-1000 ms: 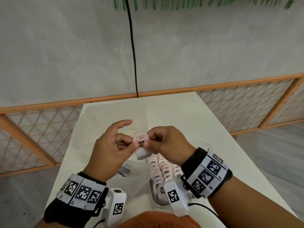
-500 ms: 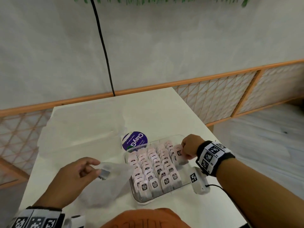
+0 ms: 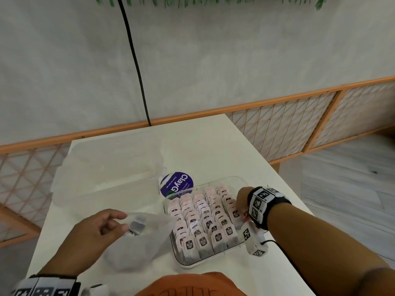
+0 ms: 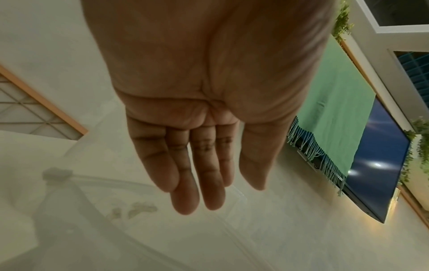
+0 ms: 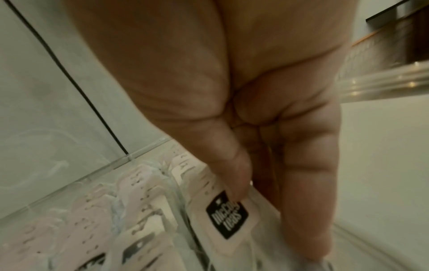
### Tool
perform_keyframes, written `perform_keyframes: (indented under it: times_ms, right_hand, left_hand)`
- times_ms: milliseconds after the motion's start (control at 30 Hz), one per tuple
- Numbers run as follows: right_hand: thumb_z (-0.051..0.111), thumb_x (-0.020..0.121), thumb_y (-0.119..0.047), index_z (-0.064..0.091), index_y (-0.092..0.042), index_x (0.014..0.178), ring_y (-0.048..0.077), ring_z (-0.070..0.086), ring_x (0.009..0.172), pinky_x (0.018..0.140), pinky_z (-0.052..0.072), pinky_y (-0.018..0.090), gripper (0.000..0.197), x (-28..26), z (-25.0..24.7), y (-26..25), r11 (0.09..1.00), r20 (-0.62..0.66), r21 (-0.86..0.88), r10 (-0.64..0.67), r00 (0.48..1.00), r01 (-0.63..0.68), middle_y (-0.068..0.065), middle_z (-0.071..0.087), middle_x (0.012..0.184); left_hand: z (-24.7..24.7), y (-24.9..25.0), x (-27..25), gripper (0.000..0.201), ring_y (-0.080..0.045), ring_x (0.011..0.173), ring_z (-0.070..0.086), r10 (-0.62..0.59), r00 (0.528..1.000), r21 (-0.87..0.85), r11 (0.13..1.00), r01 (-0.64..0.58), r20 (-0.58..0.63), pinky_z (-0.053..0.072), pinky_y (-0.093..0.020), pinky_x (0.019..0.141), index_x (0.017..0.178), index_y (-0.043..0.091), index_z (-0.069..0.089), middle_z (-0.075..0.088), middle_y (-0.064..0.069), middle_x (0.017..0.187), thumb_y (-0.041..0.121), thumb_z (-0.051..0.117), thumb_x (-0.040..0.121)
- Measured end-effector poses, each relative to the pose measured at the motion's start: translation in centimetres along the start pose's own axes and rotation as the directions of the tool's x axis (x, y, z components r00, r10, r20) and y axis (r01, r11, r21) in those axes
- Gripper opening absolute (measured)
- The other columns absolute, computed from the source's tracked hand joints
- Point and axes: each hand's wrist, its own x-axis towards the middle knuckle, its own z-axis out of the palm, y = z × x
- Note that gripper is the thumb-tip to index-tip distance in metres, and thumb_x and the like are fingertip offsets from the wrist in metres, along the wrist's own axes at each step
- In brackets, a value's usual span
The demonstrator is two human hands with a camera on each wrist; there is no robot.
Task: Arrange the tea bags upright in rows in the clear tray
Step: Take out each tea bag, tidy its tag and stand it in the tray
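Item: clear tray [image 3: 239, 180]. It sat on the white table [image 3: 213, 135], right of centre, its long axis running from the near edge away and slightly rightward. Contents: tea bags [image 3: 203, 221] standing upright in five rows along that axis, tags uppermost, the printed dark labels facing you.

Item: your right hand [image 3: 241, 201]. It was at the tray's right row, about midway along it. In the right wrist view your thumb [image 5: 234, 176] and fingers [image 5: 306, 192] pinched one tea bag [image 5: 228, 214] by its top edge. That bag stood upright with its label toward the camera, and its flat face lay parallel to its neighbours in the row.

Item: your left hand [image 3: 94, 233]. It hovered over a translucent plastic bag [image 3: 139, 242] lying just left of the tray. The left wrist view showed the fingers [image 4: 185, 174] straight and close together, holding nothing. A dark tea bag [image 3: 136, 226] inside the plastic lay right at the fingertips; whether they touched the plastic I cannot tell.

Item: clear lid [image 3: 106, 167], lying flat on the far left of the table.

Item: purple round label [image 3: 176, 183], just beyond the tray's far left corner.

Item: black cable [image 3: 132, 60], hanging down the wall behind the table.
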Motion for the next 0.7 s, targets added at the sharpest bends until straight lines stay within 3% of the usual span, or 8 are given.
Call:
perform_keyframes:
  times_ms: [67,167,233,333,433,500,567,700]
  right_hand:
    - [0.072,0.077,-0.035,0.061,-0.015,0.117,0.026,0.063,0.105,0.091,0.05,0.036,0.045,-0.8,-0.4,-0.4,0.999,0.007,0.026,0.024,1.0,-0.024,0.004,0.064,0.106]
    - [0.075,0.074,-0.035,0.064,-0.014,0.109,0.026,0.062,0.085,0.088,0.053,0.038,0.042,-0.2,-0.7,-0.6,0.997,-0.011,0.082,0.008,1.0,-0.007,-0.002,0.052,0.071]
    - [0.076,0.073,-0.036,0.065,-0.015,0.102,0.024,0.062,0.079,0.085,0.055,0.037,0.038,0.8,-0.3,-0.5,0.993,-0.002,0.115,0.003,1.0,-0.003,-0.005,0.049,0.064]
    - [0.075,0.075,-0.031,0.066,-0.016,0.1,0.018,0.069,0.086,0.082,0.057,0.034,0.03,-0.1,-0.3,-0.2,0.966,0.013,0.252,0.058,0.998,-0.059,-0.006,0.068,0.086]
    - [0.071,0.082,-0.02,0.064,-0.01,0.114,0.025,0.064,0.104,0.091,0.054,0.038,0.035,-1.9,-1.0,0.0,0.865,0.017,0.49,0.113,0.993,-0.107,0.007,0.066,0.113]
    - [0.065,0.087,-0.02,0.062,-0.008,0.116,0.025,0.062,0.105,0.096,0.051,0.037,0.032,-2.2,-1.1,0.1,0.815,0.05,0.561,0.144,0.988,-0.147,0.012,0.062,0.109]
    - [0.063,0.089,-0.025,0.059,-0.01,0.102,0.026,0.064,0.103,0.096,0.05,0.035,0.02,-2.4,-0.9,0.2,0.8,0.074,0.575,0.16,0.984,-0.173,0.008,0.061,0.1]
    - [0.062,0.089,-0.021,0.057,-0.011,0.092,0.026,0.066,0.098,0.093,0.052,0.035,0.012,-3.3,-0.6,0.2,0.792,0.131,0.58,0.142,0.981,-0.192,0.007,0.069,0.104]
  left_hand:
    - [0.1,-0.1,0.1,0.016,-0.006,0.068,0.063,-0.002,1.0,0.006,1.0,0.002,0.007,0.046,-0.022,0.068,0.092,0.034,0.066,0.07,0.01,0.072,0.024,0.073,0.082]
    - [0.2,-0.3,0.1,0.015,-0.013,0.074,0.066,-0.015,1.0,0.001,1.0,0.015,0.016,0.049,-0.028,0.072,0.092,0.034,0.066,0.07,0.007,0.073,0.025,0.073,0.082]
    - [0.2,-0.5,0.2,0.015,-0.016,0.076,0.067,-0.022,1.0,0.0,1.0,0.022,0.018,0.049,-0.028,0.072,0.092,0.034,0.067,0.071,0.007,0.074,0.026,0.073,0.082]
    - [0.2,-0.6,0.1,0.014,-0.019,0.076,0.067,-0.034,0.999,-0.014,0.999,0.034,0.022,0.048,-0.026,0.071,0.093,0.031,0.067,0.071,0.005,0.074,0.026,0.073,0.082]
    - [0.2,-0.6,0.0,0.014,-0.02,0.076,0.067,-0.047,0.999,-0.023,0.999,0.047,0.024,0.05,-0.036,0.079,0.093,0.03,0.067,0.07,0.003,0.073,0.025,0.073,0.082]
    - [0.2,-0.6,-0.1,0.013,-0.021,0.076,0.066,-0.054,0.998,-0.025,0.998,0.054,0.026,0.051,-0.041,0.08,0.094,0.03,0.067,0.07,0.002,0.073,0.026,0.073,0.082]
    - [0.3,-0.6,-0.2,0.013,-0.022,0.076,0.066,-0.057,0.998,-0.03,0.998,0.058,0.031,0.051,-0.042,0.08,0.094,0.029,0.067,0.07,0.001,0.073,0.026,0.073,0.082]
    - [0.4,-0.6,-0.3,0.013,-0.02,0.076,0.066,-0.062,0.998,-0.038,0.997,0.063,0.034,0.051,-0.039,0.079,0.094,0.03,0.067,0.07,0.002,0.073,0.025,0.072,0.083]
